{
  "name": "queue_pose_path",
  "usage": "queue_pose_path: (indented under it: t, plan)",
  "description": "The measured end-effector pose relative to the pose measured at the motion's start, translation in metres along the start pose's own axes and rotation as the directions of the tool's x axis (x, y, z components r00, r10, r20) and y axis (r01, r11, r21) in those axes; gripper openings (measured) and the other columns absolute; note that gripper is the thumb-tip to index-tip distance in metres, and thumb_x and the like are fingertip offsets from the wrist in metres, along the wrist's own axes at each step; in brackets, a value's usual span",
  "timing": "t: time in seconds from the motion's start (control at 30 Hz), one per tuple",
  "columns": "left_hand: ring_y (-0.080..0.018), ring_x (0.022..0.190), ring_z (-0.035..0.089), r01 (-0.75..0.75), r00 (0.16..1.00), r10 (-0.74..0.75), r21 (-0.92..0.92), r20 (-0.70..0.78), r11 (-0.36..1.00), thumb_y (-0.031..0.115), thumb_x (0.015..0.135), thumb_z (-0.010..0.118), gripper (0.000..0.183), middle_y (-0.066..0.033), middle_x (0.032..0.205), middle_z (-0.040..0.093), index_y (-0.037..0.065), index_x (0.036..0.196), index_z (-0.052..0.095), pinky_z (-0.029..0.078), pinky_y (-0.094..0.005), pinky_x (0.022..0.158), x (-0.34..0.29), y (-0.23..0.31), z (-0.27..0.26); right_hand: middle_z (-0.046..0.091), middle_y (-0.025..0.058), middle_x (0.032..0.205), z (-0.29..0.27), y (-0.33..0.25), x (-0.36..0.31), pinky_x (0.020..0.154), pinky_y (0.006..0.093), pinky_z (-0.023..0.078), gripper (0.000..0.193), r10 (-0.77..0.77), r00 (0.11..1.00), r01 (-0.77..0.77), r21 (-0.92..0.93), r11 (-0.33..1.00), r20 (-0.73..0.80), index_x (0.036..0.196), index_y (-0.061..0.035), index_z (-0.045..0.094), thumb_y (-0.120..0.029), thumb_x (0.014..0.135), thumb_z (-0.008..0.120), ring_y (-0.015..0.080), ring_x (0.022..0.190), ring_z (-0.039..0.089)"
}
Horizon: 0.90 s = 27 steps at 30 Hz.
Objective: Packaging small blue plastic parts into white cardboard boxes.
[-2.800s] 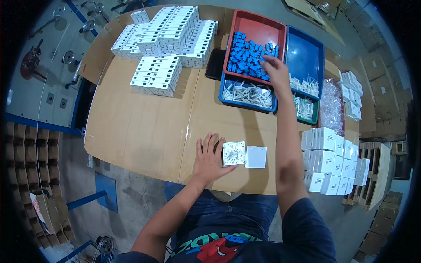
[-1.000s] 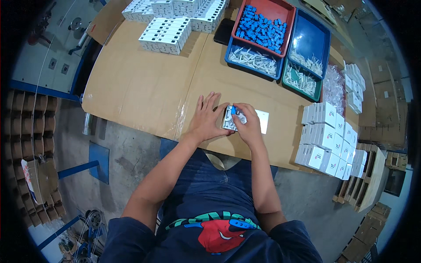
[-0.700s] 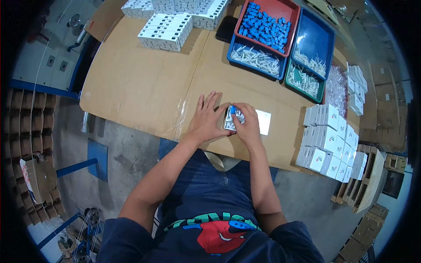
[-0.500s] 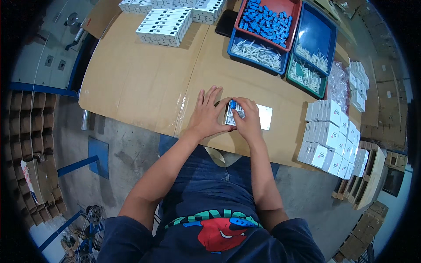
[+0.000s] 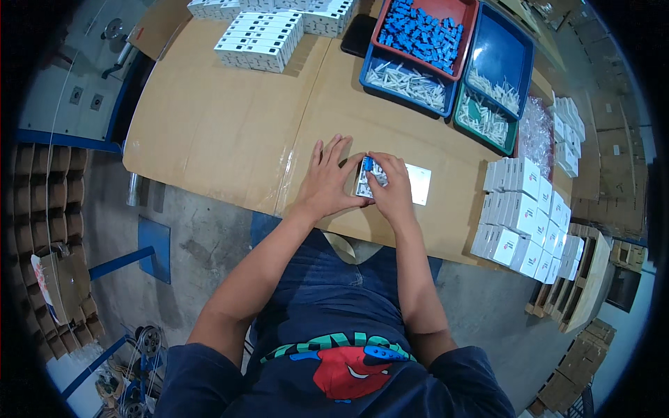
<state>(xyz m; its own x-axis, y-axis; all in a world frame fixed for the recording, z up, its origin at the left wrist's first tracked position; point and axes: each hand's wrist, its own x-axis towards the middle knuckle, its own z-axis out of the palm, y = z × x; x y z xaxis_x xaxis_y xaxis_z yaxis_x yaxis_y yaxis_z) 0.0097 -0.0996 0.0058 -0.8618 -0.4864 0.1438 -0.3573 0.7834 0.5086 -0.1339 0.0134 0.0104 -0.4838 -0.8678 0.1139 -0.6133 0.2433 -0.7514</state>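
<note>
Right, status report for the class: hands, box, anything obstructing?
Left hand spread along left of box. Right hand over box, by blue piece in far left corner. Right hand hides box's right; white square beyond.

Downward fisheye view from the head

I am in what looks like a workshop or factory packing area, judging by my cardboard-covered table [image 5: 209,118], the red tray [image 5: 468,15] of small blue parts [image 5: 418,38], wooden pallet [image 5: 568,292], pulley machine [image 5: 148,341] and concrete floor [image 5: 209,240].
</note>
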Motion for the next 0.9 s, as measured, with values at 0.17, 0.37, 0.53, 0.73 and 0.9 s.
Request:
queue_pose_path:
  t: [0.17,0.37,0.53,0.73,0.9]
  plan:
    - [-0.0353,0.151,0.024,-0.002,1.0,0.002,-0.013,-0.019,1.0,0.059,0.067,0.081,0.092,-0.0172,0.154,0.036,0.016,0.143,0.052,0.011,-0.0581,0.124,-0.001,0.001,0.003,0.06,0.0121,0.132,-0.006,-0.007,-0.008,0.119,0.0571,0.025,0.039,-0.046,0.997,0.043,-0.042,0.998,-0.065,0.127,-0.0082,0.064,-0.01,0.088,0.067,0.0341,0.127,0.055]
    - [-0.0358,0.151,0.025,0.007,1.0,-0.007,-0.032,-0.015,0.999,0.055,0.067,0.081,0.09,-0.0176,0.154,0.037,0.014,0.142,0.053,0.012,-0.0582,0.124,-0.003,0.002,0.0,0.056,0.0136,0.14,-0.005,-0.012,-0.021,0.118,0.0587,0.026,0.036,-0.071,0.996,0.063,-0.152,0.986,-0.048,0.124,-0.0083,0.067,-0.013,0.089,0.067,0.0334,0.134,0.05]
    - [-0.0356,0.151,0.024,0.008,1.0,-0.009,-0.033,-0.01,0.999,0.053,0.067,0.081,0.089,-0.0176,0.155,0.036,0.015,0.143,0.053,0.012,-0.0578,0.124,-0.002,-0.002,0.005,0.053,0.0168,0.142,0.0,-0.015,-0.023,0.119,0.0573,0.026,0.036,-0.062,0.997,0.051,-0.207,0.977,-0.05,0.125,-0.0084,0.067,-0.014,0.089,0.067,0.0368,0.136,0.048]
    - [-0.036,0.151,0.023,-0.011,1.0,0.011,0.001,-0.027,1.0,0.057,0.071,0.077,0.086,-0.0181,0.154,0.037,0.016,0.142,0.052,0.011,-0.0576,0.124,-0.001,-0.001,0.003,0.051,0.017,0.145,-0.002,-0.019,-0.019,0.118,0.0578,0.026,0.038,-0.093,0.993,0.074,-0.227,0.971,-0.077,0.127,-0.0084,0.066,-0.014,0.09,0.067,0.0372,0.137,0.047]
    - [-0.0363,0.151,0.024,-0.001,1.0,0.0,-0.042,-0.021,0.999,0.049,0.07,0.078,0.084,-0.0178,0.155,0.037,0.015,0.142,0.054,0.011,-0.0577,0.124,-0.004,0.0,0.005,0.044,0.018,0.153,0.002,-0.016,-0.027,0.12,0.0598,0.019,0.04,-0.075,0.996,0.06,-0.283,0.957,-0.042,0.131,-0.0083,0.065,-0.023,0.094,0.065,0.0378,0.145,0.037]
